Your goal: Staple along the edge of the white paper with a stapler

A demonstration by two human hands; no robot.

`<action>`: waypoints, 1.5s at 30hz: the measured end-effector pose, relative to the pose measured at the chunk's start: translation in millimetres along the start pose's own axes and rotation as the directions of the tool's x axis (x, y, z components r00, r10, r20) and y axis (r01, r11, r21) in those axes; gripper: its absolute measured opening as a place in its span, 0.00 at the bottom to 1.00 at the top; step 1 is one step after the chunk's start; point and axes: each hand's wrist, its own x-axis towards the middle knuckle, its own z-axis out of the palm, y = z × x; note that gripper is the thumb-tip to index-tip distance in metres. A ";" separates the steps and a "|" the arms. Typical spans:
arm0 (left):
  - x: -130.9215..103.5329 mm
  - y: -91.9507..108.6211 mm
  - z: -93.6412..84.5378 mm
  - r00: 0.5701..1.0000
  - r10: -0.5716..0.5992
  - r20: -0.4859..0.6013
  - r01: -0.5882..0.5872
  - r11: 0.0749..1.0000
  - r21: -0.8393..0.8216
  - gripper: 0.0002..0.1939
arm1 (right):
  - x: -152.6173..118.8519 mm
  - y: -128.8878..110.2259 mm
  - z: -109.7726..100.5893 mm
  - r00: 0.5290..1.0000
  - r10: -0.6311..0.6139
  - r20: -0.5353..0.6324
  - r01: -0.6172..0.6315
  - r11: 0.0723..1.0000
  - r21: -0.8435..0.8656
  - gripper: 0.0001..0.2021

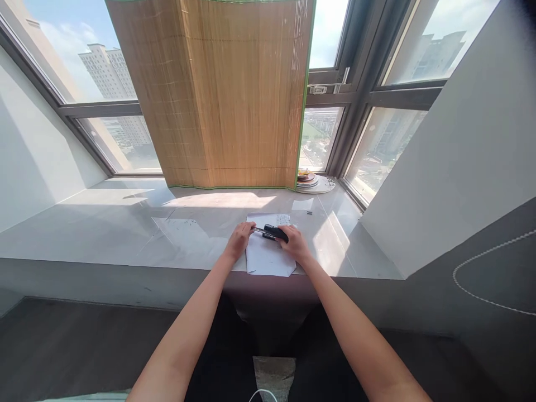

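A black stapler (274, 230) is held over white sheets of paper (270, 261) on the window sill, its black parts spread apart. My right hand (295, 243) is closed around its right end. At its left, my left hand (240, 239) pinches the tip of a thin metal part that sticks out of the stapler; the fingers partly hide that tip. A small dark strip (309, 212), perhaps staples, lies beyond my right hand.
The pale sill (201, 245) ends in a front edge near my forearms. A bamboo blind (238, 100) hangs before the window. Stacked plates (307, 180) stand in the back right corner. White walls flank both sides, and a beaded cord (456, 273) hangs at right.
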 end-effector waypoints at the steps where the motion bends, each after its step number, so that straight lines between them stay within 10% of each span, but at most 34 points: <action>1: 0.2 1.3 -0.4 1.000 -0.008 0.020 0.008 1.000 0.009 0.10 | 0.2 1.7 -1.1 1.000 -0.017 0.000 0.017 1.000 0.003 0.17; 9: 4.5 4.8 -1.4 0.978 -0.053 0.200 0.065 0.997 -0.052 0.10 | 1.6 -0.5 -4.9 1.000 -0.023 0.003 0.022 0.999 0.024 0.18; 32: 5.1 0.6 -1.3 0.982 -0.014 0.187 0.038 0.992 -0.120 0.09 | 3.9 7.6 -0.9 0.999 -0.040 -0.001 0.040 0.996 0.084 0.18; 45: 1.4 4.7 -15.7 0.979 -0.195 0.060 0.204 0.933 -0.297 0.13 | 0.0 9.3 -17.2 0.984 0.127 -0.126 -0.068 0.915 0.397 0.19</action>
